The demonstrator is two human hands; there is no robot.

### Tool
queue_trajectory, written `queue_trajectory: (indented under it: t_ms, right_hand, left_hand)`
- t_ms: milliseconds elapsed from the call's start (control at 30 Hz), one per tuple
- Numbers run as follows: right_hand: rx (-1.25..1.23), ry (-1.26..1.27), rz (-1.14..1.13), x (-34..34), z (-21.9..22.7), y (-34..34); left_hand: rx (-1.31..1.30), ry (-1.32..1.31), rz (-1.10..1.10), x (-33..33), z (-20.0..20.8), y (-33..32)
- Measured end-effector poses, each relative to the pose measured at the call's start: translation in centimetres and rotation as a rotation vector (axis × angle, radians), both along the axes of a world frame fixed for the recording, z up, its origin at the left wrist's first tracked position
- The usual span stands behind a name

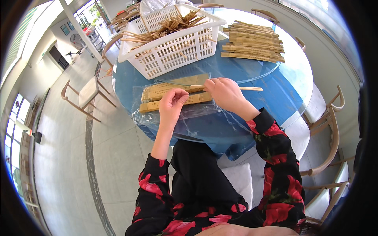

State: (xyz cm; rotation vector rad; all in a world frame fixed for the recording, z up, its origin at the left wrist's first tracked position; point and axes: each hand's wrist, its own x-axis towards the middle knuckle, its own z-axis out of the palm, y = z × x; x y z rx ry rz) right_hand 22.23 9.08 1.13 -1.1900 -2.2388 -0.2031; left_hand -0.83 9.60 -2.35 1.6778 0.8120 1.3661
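The right hand (pixel 225 93) is pinching pale chopsticks (pixel 252 89), ends projecting left and right of its grip above the table (pixel 289 90); the left hand (pixel 171 105) is curling over paper sleeves (pixel 195 98), I can't tell if pinching.

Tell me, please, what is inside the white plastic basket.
Wooden chopsticks lie heaped loosely in the white plastic basket, many pointing different ways. The heap hides the bottom and most of what lies deeper.
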Motion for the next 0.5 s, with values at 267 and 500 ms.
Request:
queue_trajectory:
  t_ms: [267,500]
  right_hand:
    - [0.031,-0.001,-0.138,2.0,-0.5,0.2]
    - [-0.048,0.081,-0.07,2.1,-1.3,0.8]
  left_hand:
    - [0.424,0.586,0.25,3.0,0.2,-1.1]
    - [0.251,0.497,0.192,2.6,0.3,-0.5]
